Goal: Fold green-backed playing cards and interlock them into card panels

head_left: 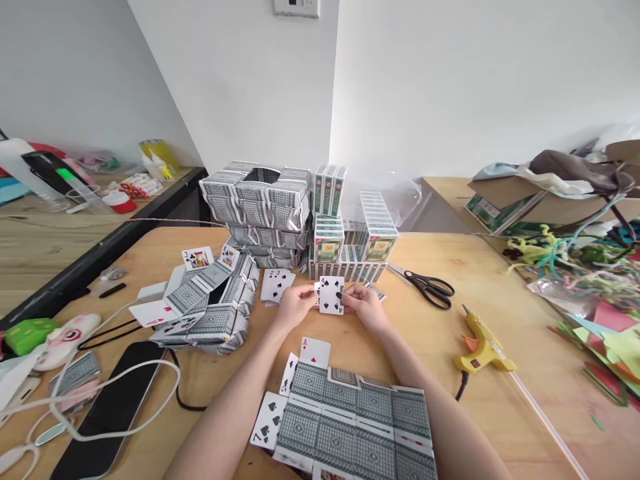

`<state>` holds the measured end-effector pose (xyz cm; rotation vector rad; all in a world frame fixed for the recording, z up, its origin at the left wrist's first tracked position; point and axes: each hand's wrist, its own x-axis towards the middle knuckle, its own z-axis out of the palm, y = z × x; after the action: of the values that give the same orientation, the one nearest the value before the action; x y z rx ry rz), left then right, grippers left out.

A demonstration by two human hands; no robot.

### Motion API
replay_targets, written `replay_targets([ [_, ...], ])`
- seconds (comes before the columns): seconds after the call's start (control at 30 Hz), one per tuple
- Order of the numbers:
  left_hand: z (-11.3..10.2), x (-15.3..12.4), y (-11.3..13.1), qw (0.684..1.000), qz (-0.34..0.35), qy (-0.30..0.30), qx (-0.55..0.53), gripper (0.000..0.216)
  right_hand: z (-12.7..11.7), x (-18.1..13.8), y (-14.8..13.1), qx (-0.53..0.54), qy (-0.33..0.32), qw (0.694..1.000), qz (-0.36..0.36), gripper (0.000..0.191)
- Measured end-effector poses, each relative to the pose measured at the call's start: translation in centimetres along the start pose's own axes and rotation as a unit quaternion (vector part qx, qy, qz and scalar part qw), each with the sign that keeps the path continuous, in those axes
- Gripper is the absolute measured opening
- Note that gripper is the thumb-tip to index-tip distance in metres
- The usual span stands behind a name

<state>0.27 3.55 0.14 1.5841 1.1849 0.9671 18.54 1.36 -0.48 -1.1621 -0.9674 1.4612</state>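
Both hands meet at the middle of the wooden table (500, 293). My left hand (295, 305) and my right hand (364, 305) pinch a small stack of playing cards (331, 295) between them, a four of spades facing up. Close in front of me lies a flat sheet of joined green-backed cards (355, 423), with an ace (314, 350) and a seven of spades (267, 421) sticking out at its edges. A two and three of spades (276, 283) lie just left of my hands.
A box built of glued cards (210, 307) sits to the left, a bigger one (260, 200) behind it. Sealed card packs (345, 240) are stacked at the back. Black scissors (430, 287) and a yellow glue gun (483, 347) lie to the right, craft scraps (590, 280) beyond. A phone and cables (107, 413) lie front left.
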Motion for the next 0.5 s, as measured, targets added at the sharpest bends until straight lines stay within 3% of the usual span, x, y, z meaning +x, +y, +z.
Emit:
replay_targets([
  [0.5, 0.62, -0.49, -0.2, 0.998, 0.018, 0.047, 0.026, 0.016, 0.1, -0.02, 0.04, -0.043, 0.001, 0.999, -0.022, 0.034],
])
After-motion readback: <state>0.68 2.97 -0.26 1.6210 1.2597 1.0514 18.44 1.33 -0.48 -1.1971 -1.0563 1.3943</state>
